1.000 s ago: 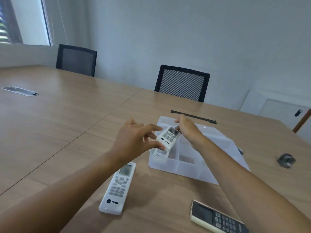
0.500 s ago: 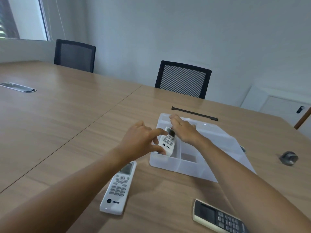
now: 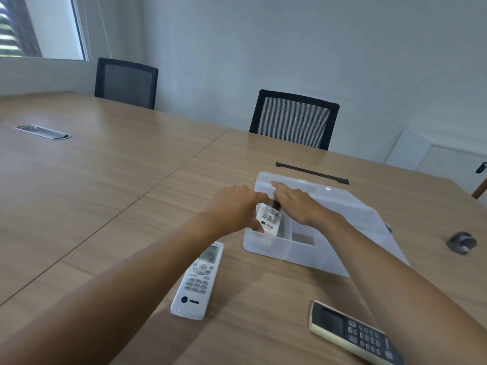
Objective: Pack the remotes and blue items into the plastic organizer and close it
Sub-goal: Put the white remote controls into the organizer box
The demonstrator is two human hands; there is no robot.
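Note:
A translucent plastic organizer (image 3: 266, 246) with dividers stands open on the wooden table, its lid (image 3: 350, 204) lying flat behind it. A small white remote (image 3: 270, 219) sits tilted in the organizer's left compartment. My left hand (image 3: 234, 209) grips its left side at the organizer's near-left corner. My right hand (image 3: 297, 204) lies flat over the remote's top end, fingers stretched along the far rim. A second white remote (image 3: 197, 281) lies on the table near the organizer. A cream and dark remote (image 3: 355, 331) lies at the front right. No blue items are visible.
A black strip (image 3: 312, 173) lies behind the organizer. A small grey round object (image 3: 461, 242) sits at the right. Two black mesh chairs (image 3: 293, 119) stand along the table's far side. A metal cable port (image 3: 43, 131) is set into the table at the left.
Both hands have lowered the small white remote from above the organizer into its left compartment. My right hand has flattened over its top end.

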